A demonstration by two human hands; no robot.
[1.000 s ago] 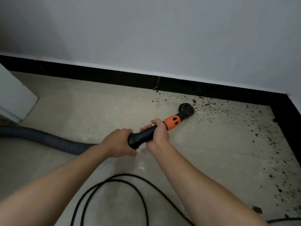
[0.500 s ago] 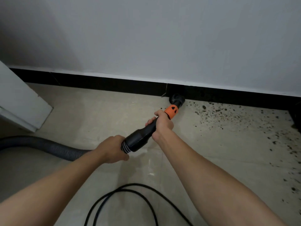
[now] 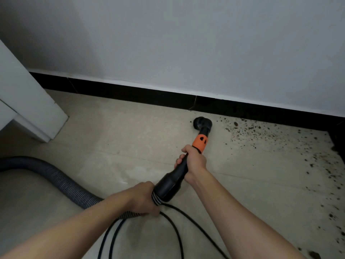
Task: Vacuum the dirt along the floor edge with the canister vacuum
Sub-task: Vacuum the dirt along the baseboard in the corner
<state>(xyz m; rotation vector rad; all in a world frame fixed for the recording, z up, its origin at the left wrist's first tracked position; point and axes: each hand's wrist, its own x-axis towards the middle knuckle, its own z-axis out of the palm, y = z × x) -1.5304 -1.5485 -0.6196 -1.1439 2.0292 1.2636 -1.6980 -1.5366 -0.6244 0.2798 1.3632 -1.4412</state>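
A black vacuum wand (image 3: 173,181) with an orange collar (image 3: 200,142) ends in a round black nozzle (image 3: 202,124) set on the beige tiled floor, a little out from the black baseboard (image 3: 130,93). My right hand (image 3: 194,161) grips the wand just below the collar. My left hand (image 3: 144,200) grips the ribbed grey hose (image 3: 61,181) where it joins the wand. Dark dirt crumbs (image 3: 248,131) lie scattered right of the nozzle, along the baseboard and down the right side of the floor.
A white cabinet corner (image 3: 37,113) stands on the floor at the left. A black power cable (image 3: 173,227) loops across the tiles under my arms. The hose trails off to the left. A grey-white wall rises behind the baseboard.
The nozzle has pulled back a little from the baseboard onto the floor. Both hands came nearer to me, and the view shifted so more cabinet shows.
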